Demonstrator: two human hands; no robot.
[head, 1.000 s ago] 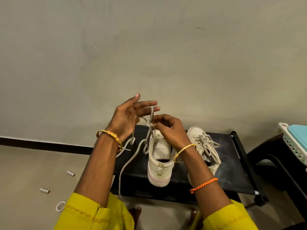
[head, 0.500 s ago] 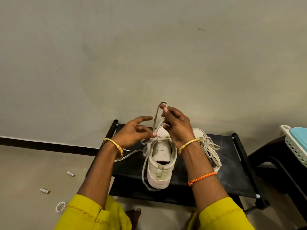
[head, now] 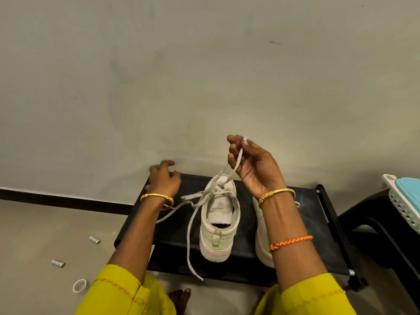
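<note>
Nearest: yellow fabric sleeves [head: 127, 289] on both forearms, a bare foot [head: 179, 294] on the floor between them. On the floor to the left lie a white plastic ring [head: 80, 285] and two small silvery cylinders [head: 94, 239].

The off-white high-top canvas sneaker [head: 219, 226] stands upright on the black fabric-topped bench [head: 306, 212], heel toward the near edge, toe toward the wall. Its flat off-white lace [head: 190, 233] is crossed at the top eyelets. One free end hangs over the near edge of the bench and another trails left under the left wrist. A second off-white sneaker [head: 261, 244] stands just right of it, mostly hidden by the right forearm.

The left hand [head: 164, 179] is over the far left corner of the bench, fingers loosely curled, holding nothing that I can see — somewhat blurred. The right hand [head: 254, 169] is raised above the toe and pinches a doubled strand of lace between thumb and fingers, pulled up and taut.

Beyond is the plain grey-green wall [head: 204, 76], and at far right a white plastic basket [head: 404, 201].

Risks, as I judge them: only one hand is on the lace, so the crossing may slacken. A hard upward pull could tip the unsteadied sneaker, and the dangling end could snag on the bench edge.
</note>
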